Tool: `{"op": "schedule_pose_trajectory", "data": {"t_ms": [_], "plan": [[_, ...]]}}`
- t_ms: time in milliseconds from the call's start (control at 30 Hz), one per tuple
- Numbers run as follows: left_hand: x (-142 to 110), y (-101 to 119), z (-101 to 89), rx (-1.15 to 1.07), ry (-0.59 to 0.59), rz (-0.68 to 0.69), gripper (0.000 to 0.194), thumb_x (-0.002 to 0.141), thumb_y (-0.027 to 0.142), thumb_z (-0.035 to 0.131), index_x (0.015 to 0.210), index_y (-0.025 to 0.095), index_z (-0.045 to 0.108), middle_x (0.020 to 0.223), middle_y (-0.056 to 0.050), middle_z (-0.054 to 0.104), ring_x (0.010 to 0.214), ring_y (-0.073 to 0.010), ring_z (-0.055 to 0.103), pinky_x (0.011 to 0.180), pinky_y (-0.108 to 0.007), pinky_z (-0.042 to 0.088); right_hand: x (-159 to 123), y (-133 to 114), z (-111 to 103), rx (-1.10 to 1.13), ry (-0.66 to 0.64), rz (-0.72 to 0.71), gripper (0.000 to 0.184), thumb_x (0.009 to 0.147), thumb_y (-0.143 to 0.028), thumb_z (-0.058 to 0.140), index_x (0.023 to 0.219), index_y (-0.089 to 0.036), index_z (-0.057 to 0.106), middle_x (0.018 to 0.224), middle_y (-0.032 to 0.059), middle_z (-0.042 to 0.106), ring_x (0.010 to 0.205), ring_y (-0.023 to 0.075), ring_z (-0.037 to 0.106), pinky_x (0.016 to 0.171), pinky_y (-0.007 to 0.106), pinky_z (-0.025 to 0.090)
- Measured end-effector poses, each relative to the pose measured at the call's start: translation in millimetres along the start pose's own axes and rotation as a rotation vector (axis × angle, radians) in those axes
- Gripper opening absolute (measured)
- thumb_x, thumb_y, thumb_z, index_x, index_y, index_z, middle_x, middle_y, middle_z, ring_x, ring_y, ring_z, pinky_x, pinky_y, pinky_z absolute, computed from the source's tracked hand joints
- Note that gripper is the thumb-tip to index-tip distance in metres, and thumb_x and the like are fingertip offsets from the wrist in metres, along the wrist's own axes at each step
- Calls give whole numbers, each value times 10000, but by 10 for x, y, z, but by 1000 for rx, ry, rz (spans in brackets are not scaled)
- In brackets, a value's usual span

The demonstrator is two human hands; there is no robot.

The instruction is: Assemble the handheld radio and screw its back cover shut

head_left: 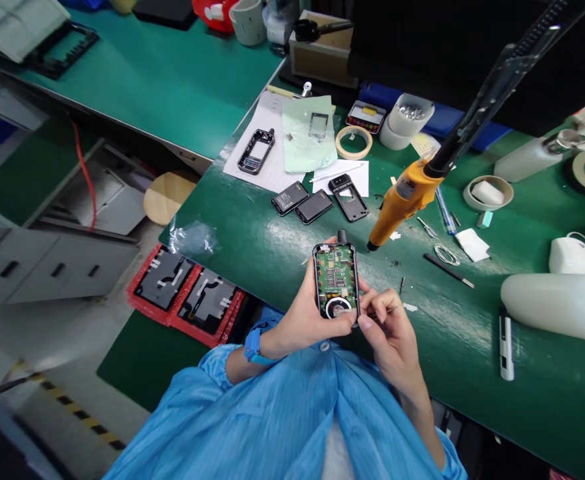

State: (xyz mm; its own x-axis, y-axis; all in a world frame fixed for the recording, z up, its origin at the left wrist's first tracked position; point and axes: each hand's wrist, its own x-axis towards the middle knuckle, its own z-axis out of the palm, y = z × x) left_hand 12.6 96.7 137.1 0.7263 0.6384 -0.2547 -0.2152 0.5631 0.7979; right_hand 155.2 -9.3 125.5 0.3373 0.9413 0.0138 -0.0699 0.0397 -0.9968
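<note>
My left hand (308, 313) wraps round a handheld radio phone (336, 277) with a stubby antenna, held upright near my body. Its back is off, so a green circuit board and a round speaker show; the left thumb lies over the bottom corner. At the lower right edge of this housing, my right hand (390, 333) is closed in a pinch, and whatever is between the fingertips is too small to make out. Beyond the device lie two black batteries (302, 202) and a black back housing (348, 197). An orange electric screwdriver (405, 193) hangs just to the right, tip down.
A front housing (256, 151) lies on white paper beside a green sheet (310, 133). Farther back are a tape roll (353, 143) and a white cup of screws (411, 112). Tweezers (448, 270), a cutter knife (506, 343) and a white bottle (557, 303) are on the right.
</note>
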Motion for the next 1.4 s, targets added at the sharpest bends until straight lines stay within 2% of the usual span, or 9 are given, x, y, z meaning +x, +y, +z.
{"op": "schedule_pose_trajectory", "data": {"t_ms": [300,467,600,733,900,1133,1267,1400], "plan": [[33,-10,22,-33,-24,39,1380,829,215,976,1818,334,21,1245,-60,792,1024,-198,809,1010,-363,633,5,-21,7,-9,-1,32,501,1093,-583,747,868,-266,430,874,-4,570,821,179,547,753,297,537],[26,-19,-4,-46,-47,34,1408,824,194,972,1816,340,-16,1270,-68,783,959,-160,776,902,-296,619,12,-33,13,4,3,50,515,1084,-590,760,863,-266,426,886,-1,584,830,179,566,756,298,537],[33,-34,-26,-40,-36,22,1389,844,253,974,1819,357,-11,1277,-73,780,919,-160,762,823,-277,607,18,-31,18,0,2,59,530,1075,-608,768,858,-265,427,883,-2,590,824,173,562,752,286,536],[43,-26,-21,-31,-23,44,1422,797,213,995,1822,361,21,1264,-56,781,905,-144,750,828,-264,595,21,-25,16,-3,1,58,514,1083,-597,759,864,-265,433,882,-2,587,825,171,571,770,282,551],[37,-8,-10,-46,-31,19,1426,820,241,993,1825,367,-10,1253,-66,783,886,-157,743,760,-251,588,24,-21,11,-2,0,45,490,1088,-564,758,869,-267,436,897,3,590,840,176,581,770,287,562],[56,-29,0,-19,5,26,1464,761,230,1026,1833,365,38,1257,-57,780,848,-135,705,816,-273,601,45,-42,26,-2,4,29,495,1083,-568,763,863,-266,440,877,-1,597,820,175,590,751,288,554],[30,2,-7,-11,11,-28,1414,789,211,985,1836,357,46,1293,-89,767,910,-165,728,741,-239,604,48,-66,34,-12,47,-8,492,1068,-506,809,819,-247,473,823,-11,615,751,149,566,712,267,537],[-2,9,-69,-37,-31,-78,1317,860,218,900,1837,376,31,1312,-97,758,986,-201,741,676,-223,624,67,-64,-6,-2,205,-90,481,1054,-403,837,752,-219,512,742,-32,540,660,111,471,606,225,431]]}}
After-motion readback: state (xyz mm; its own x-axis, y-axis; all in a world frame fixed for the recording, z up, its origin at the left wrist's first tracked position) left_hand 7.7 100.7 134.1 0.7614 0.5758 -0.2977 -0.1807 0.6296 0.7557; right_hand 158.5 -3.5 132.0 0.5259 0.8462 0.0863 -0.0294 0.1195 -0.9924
